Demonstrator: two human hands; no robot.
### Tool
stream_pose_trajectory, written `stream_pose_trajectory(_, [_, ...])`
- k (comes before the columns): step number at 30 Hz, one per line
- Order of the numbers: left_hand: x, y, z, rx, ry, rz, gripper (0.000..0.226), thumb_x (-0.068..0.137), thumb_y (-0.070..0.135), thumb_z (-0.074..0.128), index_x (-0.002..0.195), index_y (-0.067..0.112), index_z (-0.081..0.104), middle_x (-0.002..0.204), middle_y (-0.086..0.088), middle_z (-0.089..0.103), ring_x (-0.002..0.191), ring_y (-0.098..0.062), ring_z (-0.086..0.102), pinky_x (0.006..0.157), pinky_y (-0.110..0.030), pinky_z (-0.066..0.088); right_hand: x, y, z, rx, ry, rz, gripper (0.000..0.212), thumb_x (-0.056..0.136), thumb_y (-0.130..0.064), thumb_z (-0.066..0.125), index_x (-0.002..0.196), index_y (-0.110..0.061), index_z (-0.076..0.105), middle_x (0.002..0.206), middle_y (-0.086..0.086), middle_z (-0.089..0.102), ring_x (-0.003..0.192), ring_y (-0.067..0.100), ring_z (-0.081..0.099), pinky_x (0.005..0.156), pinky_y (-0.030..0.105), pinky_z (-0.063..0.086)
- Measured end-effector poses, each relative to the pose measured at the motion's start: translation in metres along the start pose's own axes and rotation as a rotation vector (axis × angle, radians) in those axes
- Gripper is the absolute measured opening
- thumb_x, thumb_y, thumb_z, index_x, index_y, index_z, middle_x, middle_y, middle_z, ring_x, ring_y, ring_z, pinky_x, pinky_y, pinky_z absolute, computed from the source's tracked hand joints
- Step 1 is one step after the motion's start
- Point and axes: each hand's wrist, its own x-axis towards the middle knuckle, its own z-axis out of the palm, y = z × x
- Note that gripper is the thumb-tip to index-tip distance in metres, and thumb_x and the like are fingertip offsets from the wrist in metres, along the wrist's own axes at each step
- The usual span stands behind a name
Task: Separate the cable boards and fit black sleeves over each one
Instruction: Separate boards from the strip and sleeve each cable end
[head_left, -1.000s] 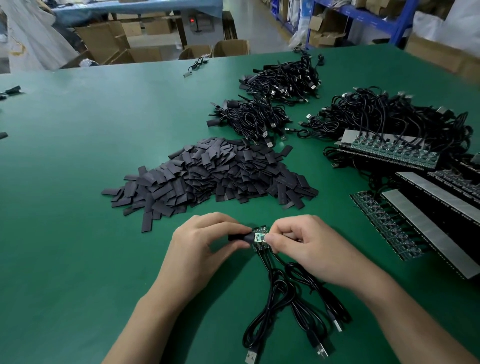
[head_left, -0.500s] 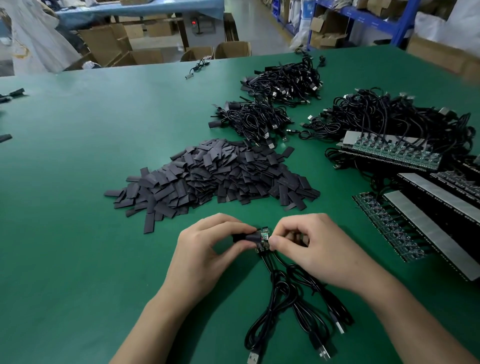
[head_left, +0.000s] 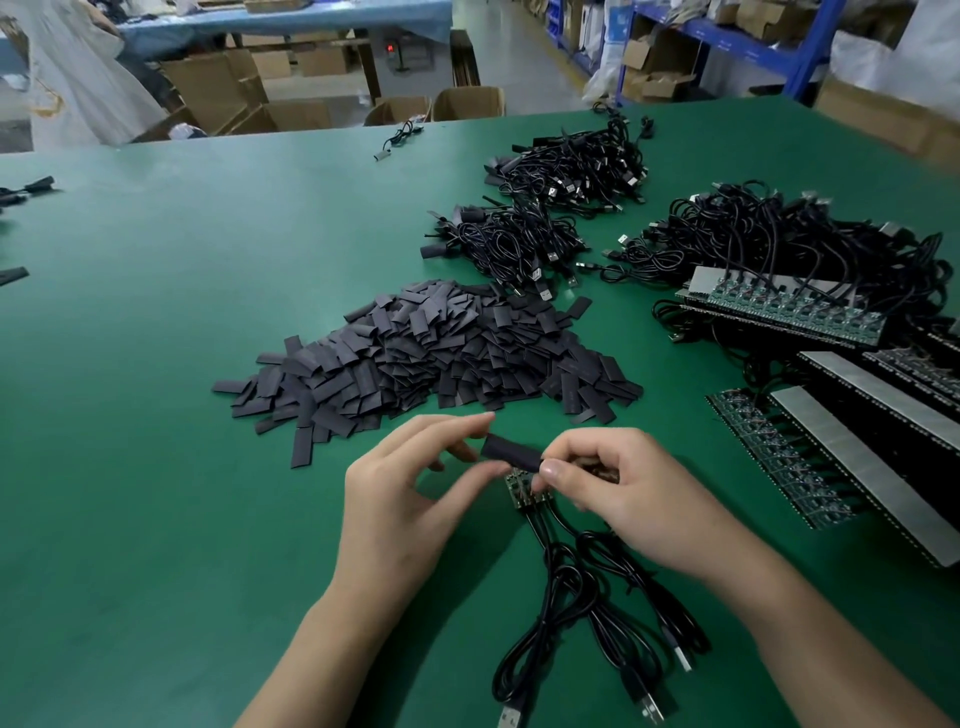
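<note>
My left hand (head_left: 410, 488) pinches the left end of a black sleeve (head_left: 511, 453) between thumb and fingers. At the sleeve's right end, my right hand (head_left: 618, 493) pinches the cable board that sits inside it; the board itself is hidden. Just below the sleeve, small green cable boards (head_left: 524, 492) still joined together lie on the green table (head_left: 156, 467). Their black USB cables (head_left: 587, 613) trail toward me. A big heap of loose black sleeves (head_left: 426, 353) lies beyond my hands.
Panels of joined boards (head_left: 779, 306) with tangled cables lie at the right, with more panels (head_left: 852, 457) nearer me. Two heaps of sleeved cables (head_left: 509, 239) (head_left: 576, 166) lie further back. Cardboard boxes and shelving stand past the table's far edge.
The green board that showed between my fingertips is now covered by the black sleeve. Both hands have risen a little off the table, leaving the other boards below.
</note>
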Motion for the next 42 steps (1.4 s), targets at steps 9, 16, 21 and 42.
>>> stream_pose_trajectory(9, [-0.001,0.002,0.003,-0.04,0.046,-0.049,0.017,0.082,0.019,0.079,0.099,0.016,0.082,0.094,0.01,0.076,0.085,-0.006,0.071,0.073,-0.018,0.052,0.002,0.002,0.003,0.084,0.006,-0.012,0.02,0.094,-0.04,0.059,0.086,-0.033,0.076,0.062,-0.01,0.06,0.064,0.004,0.055,0.066,0.023,0.043])
stream_pose_trajectory(16, [0.0,0.004,0.003,-0.138,0.043,-0.132,0.016,0.082,0.026,0.077,0.095,0.017,0.082,0.089,0.011,0.078,0.084,-0.007,0.073,0.076,-0.016,0.053,0.002,0.0,0.005,0.099,0.019,-0.017,0.018,0.094,-0.038,0.061,0.085,-0.032,0.075,0.065,-0.008,0.064,0.069,0.006,0.062,0.074,0.031,0.05])
stream_pose_trajectory(21, [-0.001,0.012,0.012,-0.629,0.06,-0.485,0.011,0.081,0.018,0.075,0.089,0.01,0.077,0.078,-0.01,0.077,0.073,-0.019,0.076,0.068,-0.022,0.057,0.0,-0.003,0.008,-0.108,0.087,-0.089,0.018,0.091,-0.046,0.062,0.08,-0.035,0.071,0.075,-0.013,0.073,0.071,0.007,0.068,0.071,0.026,0.053])
stream_pose_trajectory(42, [-0.009,-0.004,0.02,0.376,-0.423,-0.147,0.071,0.081,0.088,0.041,0.128,0.041,0.065,0.128,0.025,0.05,0.126,-0.002,0.038,0.101,-0.027,0.028,0.068,-0.041,-0.066,-0.573,0.436,-0.119,0.02,0.099,-0.035,0.054,0.09,-0.024,0.068,0.063,-0.007,0.064,0.051,0.003,0.064,0.05,0.026,0.049])
